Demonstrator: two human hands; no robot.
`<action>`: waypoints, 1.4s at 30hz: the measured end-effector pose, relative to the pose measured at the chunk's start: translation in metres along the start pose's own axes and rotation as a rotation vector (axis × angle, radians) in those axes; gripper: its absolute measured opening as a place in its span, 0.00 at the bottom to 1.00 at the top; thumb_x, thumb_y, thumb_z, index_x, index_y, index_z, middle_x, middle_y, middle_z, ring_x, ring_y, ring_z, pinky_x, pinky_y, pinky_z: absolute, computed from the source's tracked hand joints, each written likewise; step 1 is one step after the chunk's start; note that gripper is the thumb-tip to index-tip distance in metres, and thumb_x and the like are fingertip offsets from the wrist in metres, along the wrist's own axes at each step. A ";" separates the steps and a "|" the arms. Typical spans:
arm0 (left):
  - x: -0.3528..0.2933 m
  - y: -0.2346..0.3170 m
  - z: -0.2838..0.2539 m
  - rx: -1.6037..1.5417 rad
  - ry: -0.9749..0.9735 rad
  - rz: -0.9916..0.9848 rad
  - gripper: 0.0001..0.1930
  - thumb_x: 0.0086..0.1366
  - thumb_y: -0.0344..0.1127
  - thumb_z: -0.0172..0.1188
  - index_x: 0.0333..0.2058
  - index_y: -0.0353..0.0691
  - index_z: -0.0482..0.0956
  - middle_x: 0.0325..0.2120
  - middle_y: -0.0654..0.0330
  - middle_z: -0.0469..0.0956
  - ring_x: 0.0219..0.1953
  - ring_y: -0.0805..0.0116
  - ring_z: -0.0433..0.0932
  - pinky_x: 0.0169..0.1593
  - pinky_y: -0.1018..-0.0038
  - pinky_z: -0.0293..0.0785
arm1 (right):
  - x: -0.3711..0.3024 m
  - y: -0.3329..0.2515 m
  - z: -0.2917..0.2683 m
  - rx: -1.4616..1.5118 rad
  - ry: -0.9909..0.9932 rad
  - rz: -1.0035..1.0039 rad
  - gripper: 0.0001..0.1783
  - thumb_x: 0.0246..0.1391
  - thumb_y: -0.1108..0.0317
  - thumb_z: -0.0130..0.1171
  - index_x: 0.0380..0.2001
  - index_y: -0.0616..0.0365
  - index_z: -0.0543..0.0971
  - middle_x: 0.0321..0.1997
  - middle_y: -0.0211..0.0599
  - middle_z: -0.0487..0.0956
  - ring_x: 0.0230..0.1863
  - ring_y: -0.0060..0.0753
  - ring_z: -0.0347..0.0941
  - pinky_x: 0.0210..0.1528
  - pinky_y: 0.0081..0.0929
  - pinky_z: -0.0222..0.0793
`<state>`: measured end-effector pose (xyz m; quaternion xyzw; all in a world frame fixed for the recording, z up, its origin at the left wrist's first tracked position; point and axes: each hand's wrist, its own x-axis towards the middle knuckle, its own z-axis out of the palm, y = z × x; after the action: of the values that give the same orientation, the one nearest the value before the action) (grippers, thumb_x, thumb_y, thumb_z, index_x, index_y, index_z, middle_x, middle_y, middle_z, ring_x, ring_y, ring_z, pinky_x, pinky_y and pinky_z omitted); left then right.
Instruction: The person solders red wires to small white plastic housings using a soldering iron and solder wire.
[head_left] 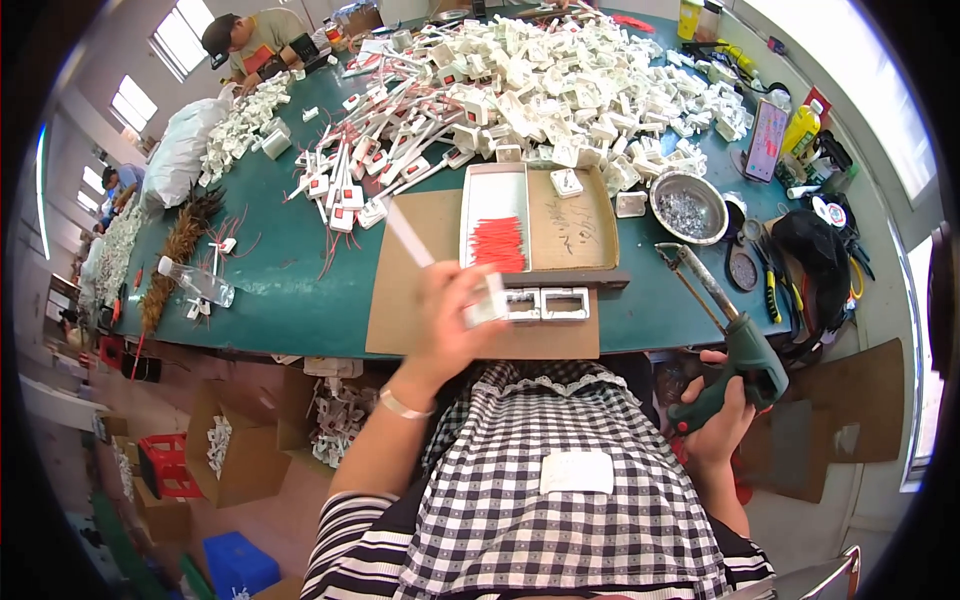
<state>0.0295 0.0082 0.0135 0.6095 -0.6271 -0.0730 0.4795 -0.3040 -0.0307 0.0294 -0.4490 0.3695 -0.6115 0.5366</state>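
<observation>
My left hand (445, 315), a little blurred, is closed on a small white plastic housing (486, 300) above the cardboard mat. A pale strip (408, 232) extends up and left from the same hand; its kind is unclear. Two white rectangular frames (565, 303) lie beside that hand, against a dark bar (575, 280). My right hand (722, 420) grips the handle of a green soldering gun (752, 355) past the table's front edge. Its long metal tip points up and left, towards a metal bowl (689, 207) of silvery bits.
A shallow cardboard box (610, 225) holds red sleeves (497, 245) and one white part. Behind it rises a large heap of white housings (560, 90), with wired ones to the left. Pliers (772, 290), a phone (766, 140) and bottles line the right. Another person (265, 45) works far left.
</observation>
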 end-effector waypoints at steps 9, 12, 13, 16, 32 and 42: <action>-0.228 -0.044 -0.206 0.804 0.101 -0.701 0.29 0.48 0.42 0.68 0.51 0.43 0.73 0.54 0.52 0.64 0.58 0.48 0.57 0.60 0.55 0.56 | 0.031 0.023 0.005 0.056 0.071 0.015 0.21 0.61 0.62 0.46 0.53 0.63 0.66 0.45 0.48 0.75 0.23 0.27 0.71 0.25 0.23 0.68; -0.236 -0.049 -0.209 0.981 0.065 -0.949 0.29 0.49 0.42 0.67 0.52 0.42 0.73 0.58 0.52 0.63 0.61 0.47 0.56 0.60 0.54 0.56 | 0.042 0.027 0.005 0.062 0.057 0.038 0.21 0.61 0.63 0.47 0.54 0.62 0.65 0.46 0.47 0.74 0.23 0.27 0.70 0.24 0.22 0.67; -0.224 -0.049 -0.209 1.117 0.022 -1.079 0.28 0.50 0.40 0.67 0.52 0.41 0.73 0.58 0.52 0.64 0.62 0.47 0.58 0.60 0.55 0.58 | 0.045 0.028 0.004 0.062 0.063 0.044 0.21 0.61 0.63 0.47 0.54 0.62 0.65 0.46 0.47 0.74 0.23 0.27 0.70 0.24 0.22 0.67; -0.109 -0.049 -0.203 0.631 0.235 -0.609 0.21 0.55 0.26 0.60 0.50 0.35 0.73 0.49 0.51 0.73 0.52 0.55 0.72 0.56 0.65 0.66 | 0.050 0.030 0.003 0.055 0.072 0.038 0.22 0.61 0.62 0.48 0.55 0.62 0.65 0.46 0.47 0.75 0.23 0.27 0.70 0.24 0.22 0.67; 0.304 -0.082 0.043 0.870 -0.587 0.593 0.08 0.52 0.27 0.57 0.33 0.40 0.78 0.34 0.54 0.79 0.39 0.52 0.78 0.40 0.61 0.77 | 0.032 0.017 -0.009 -0.055 0.184 0.057 0.20 0.63 0.61 0.42 0.51 0.64 0.66 0.48 0.47 0.74 0.25 0.28 0.69 0.27 0.26 0.68; 0.077 0.024 0.006 -0.028 -0.490 0.100 0.31 0.43 0.37 0.73 0.49 0.41 0.76 0.42 0.58 0.75 0.46 0.59 0.71 0.52 0.66 0.66 | 0.024 0.029 -0.002 -0.040 0.116 0.125 0.23 0.62 0.58 0.42 0.52 0.66 0.65 0.41 0.49 0.75 0.24 0.29 0.69 0.23 0.26 0.68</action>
<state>0.0241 -0.0530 0.0655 0.5350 -0.7530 -0.2037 0.3245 -0.2970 -0.0592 0.0053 -0.3994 0.4393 -0.5944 0.5425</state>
